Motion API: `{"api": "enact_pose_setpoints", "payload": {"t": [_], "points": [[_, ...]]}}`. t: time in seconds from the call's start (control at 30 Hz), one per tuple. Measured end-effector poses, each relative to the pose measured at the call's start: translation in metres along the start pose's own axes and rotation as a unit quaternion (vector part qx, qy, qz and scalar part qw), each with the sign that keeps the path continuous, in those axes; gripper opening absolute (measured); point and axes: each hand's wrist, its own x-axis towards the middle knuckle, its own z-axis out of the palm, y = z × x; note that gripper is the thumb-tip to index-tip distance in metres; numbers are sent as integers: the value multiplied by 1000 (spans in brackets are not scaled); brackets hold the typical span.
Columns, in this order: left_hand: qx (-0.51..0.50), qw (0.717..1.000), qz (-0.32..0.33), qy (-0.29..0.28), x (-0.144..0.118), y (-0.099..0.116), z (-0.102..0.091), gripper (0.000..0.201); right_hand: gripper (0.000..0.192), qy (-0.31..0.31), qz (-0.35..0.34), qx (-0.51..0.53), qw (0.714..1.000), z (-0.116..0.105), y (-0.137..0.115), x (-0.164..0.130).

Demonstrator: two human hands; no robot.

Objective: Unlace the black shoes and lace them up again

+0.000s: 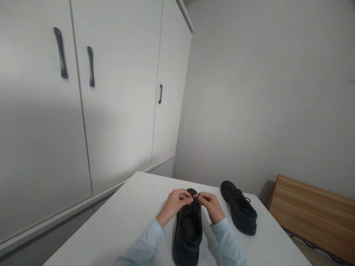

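A black lace-up shoe (187,236) stands on the white table (119,221), its heel towards me and its toe pointing away. Over its lacing, my left hand (177,201) pinches a black shoelace (196,199) from the left side. From the right, my right hand (209,203) has thumb and fingers closed on the same lace. The two hands' fingertips nearly meet above the tongue. A matching second black shoe (240,208) rests on the table to the right, apart from both hands, with a lace loop at its side.
White cabinet doors (119,103) with dark handles rise behind the table on the left. A grey wall (263,92) stands at the back. A wood-grain panel (313,214) leans beyond the table's right edge, and dark cables (307,244) run along below it.
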Motion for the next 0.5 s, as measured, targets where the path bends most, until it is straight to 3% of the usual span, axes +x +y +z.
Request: {"api": "enact_pose_setpoints", "payload": {"t": [0.17, 0.5], "points": [[-40, 999, -8, -29, -1, 1, 4, 29, 34, 25, 8, 37, 999, -1, 7, 1], [95, 993, 61, -21, -7, 7, 16, 19, 34, 0, -40, -26, 999, 2, -3, -2]]}}
